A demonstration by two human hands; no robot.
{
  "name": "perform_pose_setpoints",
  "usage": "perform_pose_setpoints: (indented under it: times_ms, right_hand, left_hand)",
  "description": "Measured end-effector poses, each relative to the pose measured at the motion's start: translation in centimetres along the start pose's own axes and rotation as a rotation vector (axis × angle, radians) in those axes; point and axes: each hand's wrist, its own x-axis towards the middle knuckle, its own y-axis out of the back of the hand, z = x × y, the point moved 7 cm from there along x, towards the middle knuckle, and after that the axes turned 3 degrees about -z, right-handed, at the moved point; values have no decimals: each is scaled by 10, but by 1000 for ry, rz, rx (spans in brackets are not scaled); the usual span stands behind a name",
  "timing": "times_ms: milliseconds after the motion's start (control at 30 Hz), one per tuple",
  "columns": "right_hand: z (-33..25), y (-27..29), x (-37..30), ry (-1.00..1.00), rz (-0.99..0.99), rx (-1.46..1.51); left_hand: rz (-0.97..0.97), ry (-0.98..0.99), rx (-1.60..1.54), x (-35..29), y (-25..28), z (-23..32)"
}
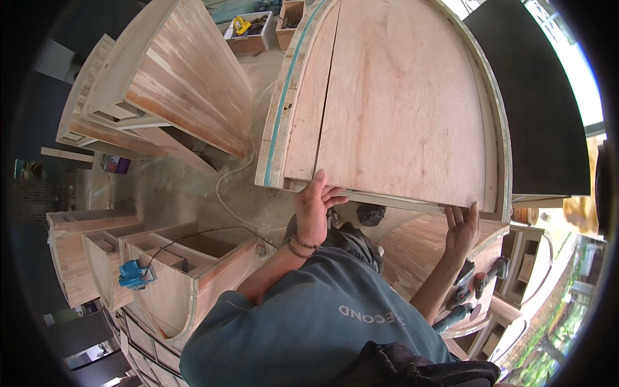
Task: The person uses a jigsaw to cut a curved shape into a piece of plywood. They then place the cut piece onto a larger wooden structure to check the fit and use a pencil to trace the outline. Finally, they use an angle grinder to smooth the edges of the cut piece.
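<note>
A large pale plywood panel (400,97) lies inside a curved wooden frame (505,155) in front of me, with a dark gap along its left side. My left hand (314,209) is at the near edge, its thumb on top beside the gap and its fingers bent at the edge. Farther right, my right hand (461,231) holds the same near edge, thumb up against it and fingers curled below. A teal strip (284,106) runs along the frame's left rim.
Curved wooden cabinet pieces (187,71) stand at the left. A blue power tool (137,275) rests on an open wooden carcass (213,284). Several power tools (480,284) lie at the lower right. A cable (219,187) crosses the floor; a tool box (250,35) stands behind.
</note>
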Motion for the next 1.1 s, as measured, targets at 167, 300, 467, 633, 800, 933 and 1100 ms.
perform_pose_setpoints:
  times_ms: [167,300,467,633,800,933,1100]
  right_hand:
    - [1,-13,-7,25,-4,19]
    - [6,-8,-5,12,-10,21]
    - [2,-17,-11,22,6,17]
    - [8,-5,-3,48,-83,43]
    - [5,-11,-8,27,18,22]
    - [5,-11,-8,20,21,15]
    - [6,-11,-7,12,29,-4]
  left_hand:
    - [20,15,-18,0,1,2]
    - [17,15,4,-1,2,4]
    - [18,13,24,-1,2,4]
    - [2,29,13,-1,3,4]
    - [-13,46,-4,-2,1,4]
    - [-12,58,-4,1,4,0]
    - [-18,19,18,2,6,2]
